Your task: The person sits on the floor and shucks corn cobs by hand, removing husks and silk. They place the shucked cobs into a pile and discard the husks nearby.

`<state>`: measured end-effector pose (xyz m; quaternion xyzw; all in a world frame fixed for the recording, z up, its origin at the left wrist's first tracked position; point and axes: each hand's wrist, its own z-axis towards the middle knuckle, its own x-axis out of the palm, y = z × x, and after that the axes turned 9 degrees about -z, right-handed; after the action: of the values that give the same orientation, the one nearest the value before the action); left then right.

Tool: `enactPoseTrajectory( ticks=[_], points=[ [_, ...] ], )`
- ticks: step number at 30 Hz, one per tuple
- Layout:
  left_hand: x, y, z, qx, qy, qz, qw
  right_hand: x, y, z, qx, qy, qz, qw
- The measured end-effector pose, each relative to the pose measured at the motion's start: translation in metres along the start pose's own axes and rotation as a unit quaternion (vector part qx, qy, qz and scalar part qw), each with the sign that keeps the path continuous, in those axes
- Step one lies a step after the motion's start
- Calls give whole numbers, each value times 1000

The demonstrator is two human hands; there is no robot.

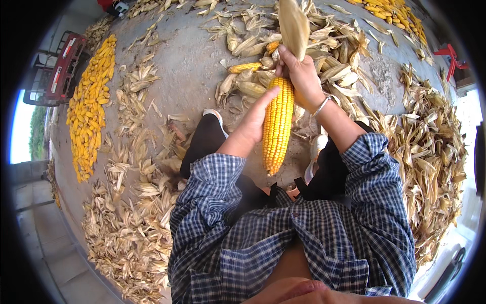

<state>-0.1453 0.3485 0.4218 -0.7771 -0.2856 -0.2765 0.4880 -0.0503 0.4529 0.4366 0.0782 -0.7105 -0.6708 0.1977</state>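
A large yellow ear of corn (278,129) lies bare between my hands, its tip pointing towards my body. My left hand (255,116) wraps the side of the ear, thumb along its upper part. At the base of the ear, my right hand (300,74) grips the dry husk (294,28), which stands out beyond the fingers, away from me. Part of the base is hidden by the fingers. Just beyond my hands, a smaller corn ear (245,67) rests beside a heap of dry husks and unhusked ears (334,68).
Husked corn is piled at the left (89,110) and far right (396,15). Loose husks (129,235) cover the floor at left, and a tall husk heap (433,163) stands at right. A red metal vehicle or cart (64,66) stands at the far left, a red metal object (452,60) at the right.
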Motion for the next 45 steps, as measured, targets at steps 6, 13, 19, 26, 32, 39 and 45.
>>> enactPoseTrajectory(
  ticks=[6, 13, 19, 26, 32, 39, 45],
  points=[
    [-5, 17, 11, 158, -30, 149, 976, 26, -5, 6, -22, -47, -281, 958],
    [-3, 2, -3, 103, -5, 84, 991, 33, 11, -5, 7, 3, 45, 999],
    [-4, -4, -15, 52, 34, 26, 998, 14, 24, 4, 36, 63, 346, 935],
    [9, -4, -30, 62, 170, -94, 979, -27, 41, 33, -23, 112, 613, 781],
    [-12, -7, -32, 81, 225, -144, 960, -95, 52, 44, -115, -201, 66, 971],
    [-11, -11, -26, 138, 84, -167, 973, -41, 16, 4, -52, 277, -151, 947],
    [-7, -13, -28, 143, 81, -168, 972, -41, 15, -2, 4, 323, 2, 946]
  ],
)
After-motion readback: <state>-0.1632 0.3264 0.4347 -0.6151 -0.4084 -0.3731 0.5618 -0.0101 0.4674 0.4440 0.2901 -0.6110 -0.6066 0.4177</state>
